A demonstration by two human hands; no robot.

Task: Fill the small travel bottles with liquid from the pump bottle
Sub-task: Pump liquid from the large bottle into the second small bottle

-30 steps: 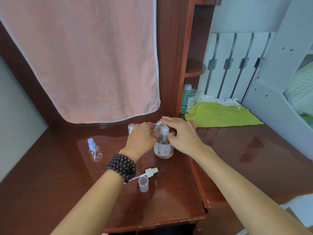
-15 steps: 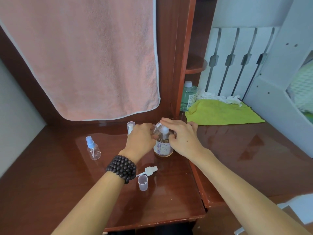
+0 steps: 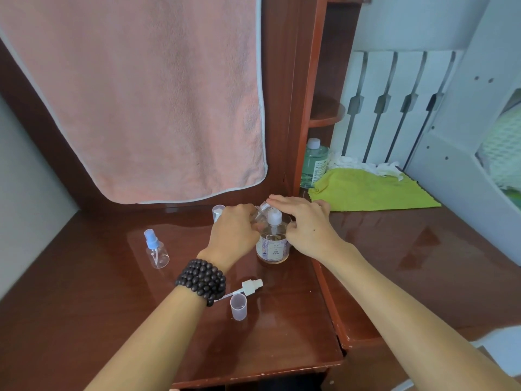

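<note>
The pump bottle (image 3: 273, 244) is stood on the desk (image 3: 112, 320), near the back and close beside the desk's right edge, where a lower wooden surface (image 3: 408, 263) begins. Open room is left on the desk in front of it and to the left. A spray bottle (image 3: 156, 249) with a blue top is stood well apart to the left. A loose sprayer head (image 3: 249, 287) and a small cap (image 3: 238, 307) are laid near the left wrist, just beside each other. A towel (image 3: 135, 94) is hung behind, its lower hem just above the desk. A green cloth (image 3: 369, 190) and a green bottle (image 3: 313, 162) are seen at the back right.

Compared with half a second ago, the hands and bottles are found in nearly the same places; no clear shift is made out.

A small clear travel bottle (image 3: 260, 211) is held tilted at the pump by the left hand (image 3: 235, 232), whose fingers are curled round it. The right hand (image 3: 304, 224) is laid over the pump top with the forefinger stretched out flat, while the thumb is pressed against the pump bottle's shoulder.
</note>
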